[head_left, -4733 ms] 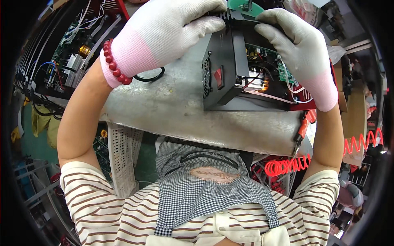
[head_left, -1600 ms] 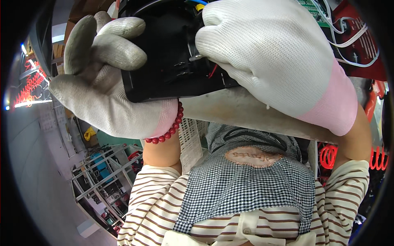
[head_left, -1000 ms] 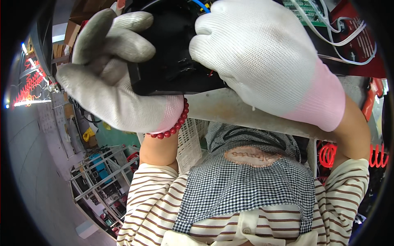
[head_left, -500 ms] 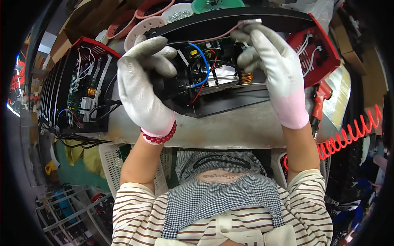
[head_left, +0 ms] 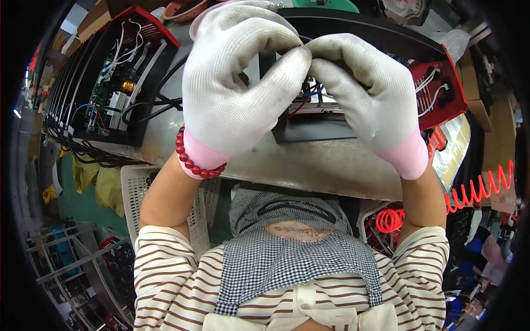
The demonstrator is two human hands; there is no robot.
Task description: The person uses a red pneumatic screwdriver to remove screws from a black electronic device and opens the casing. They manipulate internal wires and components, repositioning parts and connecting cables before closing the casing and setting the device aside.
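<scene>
Wiring step in hand: gloved left hand [head_left: 234, 94] and right hand [head_left: 367, 96], fingers pinched together on wires [head_left: 306, 96] over open black unit [head_left: 326, 118] on surface [head_left: 331, 165]; next move likely needs precise seating.

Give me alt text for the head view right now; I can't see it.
Two white-gloved hands, left hand and right hand, meet fingertip to fingertip over an open black electronics unit with red and blue wires, on a grey metal bench. More open units line the bench on the left.

Head fisheye, looking down, seemingly close
</scene>
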